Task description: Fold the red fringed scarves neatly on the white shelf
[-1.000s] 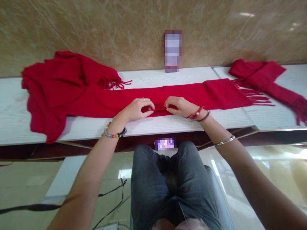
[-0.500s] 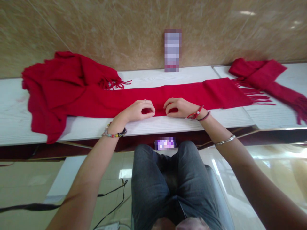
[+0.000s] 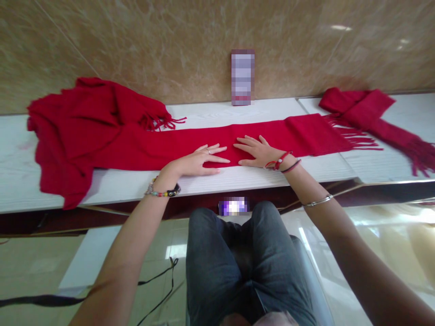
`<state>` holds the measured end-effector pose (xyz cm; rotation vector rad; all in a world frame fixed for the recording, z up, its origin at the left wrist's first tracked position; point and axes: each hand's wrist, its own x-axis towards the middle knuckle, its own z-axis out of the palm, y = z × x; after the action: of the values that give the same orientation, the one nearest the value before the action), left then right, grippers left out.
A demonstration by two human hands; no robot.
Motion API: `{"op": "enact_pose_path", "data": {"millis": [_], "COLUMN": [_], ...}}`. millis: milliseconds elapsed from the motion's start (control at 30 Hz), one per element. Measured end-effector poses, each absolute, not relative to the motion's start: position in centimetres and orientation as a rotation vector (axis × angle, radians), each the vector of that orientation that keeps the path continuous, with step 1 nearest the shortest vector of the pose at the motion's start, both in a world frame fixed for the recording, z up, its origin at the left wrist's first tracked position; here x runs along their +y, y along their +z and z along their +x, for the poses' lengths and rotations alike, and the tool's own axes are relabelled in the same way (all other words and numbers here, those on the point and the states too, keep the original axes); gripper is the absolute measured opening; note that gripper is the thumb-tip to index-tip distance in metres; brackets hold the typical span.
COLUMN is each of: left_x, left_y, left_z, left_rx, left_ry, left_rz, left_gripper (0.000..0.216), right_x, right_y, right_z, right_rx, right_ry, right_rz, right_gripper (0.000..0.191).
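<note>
A long red scarf [image 3: 149,147] lies across the white table, its middle and right part flat in a strip, its left part bunched in a loose heap. Fringe at the strip's right end points right. My left hand [image 3: 200,160] rests with spread fingers on the scarf's near edge, a ring on one finger. Just to its right, my right hand [image 3: 256,152] lies palm down on the same strip, fingers apart. Neither hand grips the cloth.
A second, darker red scarf [image 3: 367,111] lies loosely folded at the right. Against the marble wall [image 3: 170,40] stands a blurred-out upright box [image 3: 242,78]. Below the white table's [image 3: 306,176] front edge is a blurred lit object [image 3: 234,206]. A black strap [image 3: 41,300] crosses the lower left.
Both hands have gone from curled fingers at the scarf's near edge to fingers stretched out flat on the cloth. The scarf looks much the same; the view has shifted slightly.
</note>
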<state>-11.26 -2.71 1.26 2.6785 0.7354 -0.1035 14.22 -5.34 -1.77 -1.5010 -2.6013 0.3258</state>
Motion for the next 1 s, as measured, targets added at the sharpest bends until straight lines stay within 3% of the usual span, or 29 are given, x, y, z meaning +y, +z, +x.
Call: {"op": "enact_pose_path", "data": {"millis": [300,500,667,1000], "left_x": [-3.1,-2.9,-2.6,-2.5], "left_y": [1.3,1.1,0.5,-0.2], "left_z": [-11.2,-11.4,-11.1,-10.5], "left_rx": [0.751,0.690,0.876,1.121], "left_ry": [-0.047,-0.061,0.100,-0.188], "left_rz": [2.686,2.680,2.716,2.788], "left_gripper": [0.030,0.032,0.044,0.053], "right_x": [-5.1,-5.4,-5.1,-8.8], "right_y": [-1.4,-1.5,-0.7,-2.3], "right_z": [14.1,13.6,14.4,19.5], "right_rx": [-2.454,-2.613,-2.429,-2.555], "right_ry": [0.228,0.235,0.161,0.070], "right_rz": [-1.547,-1.606,-1.622,-1.765], "right_gripper": [0.068,0.069,0.060,0.057]}}
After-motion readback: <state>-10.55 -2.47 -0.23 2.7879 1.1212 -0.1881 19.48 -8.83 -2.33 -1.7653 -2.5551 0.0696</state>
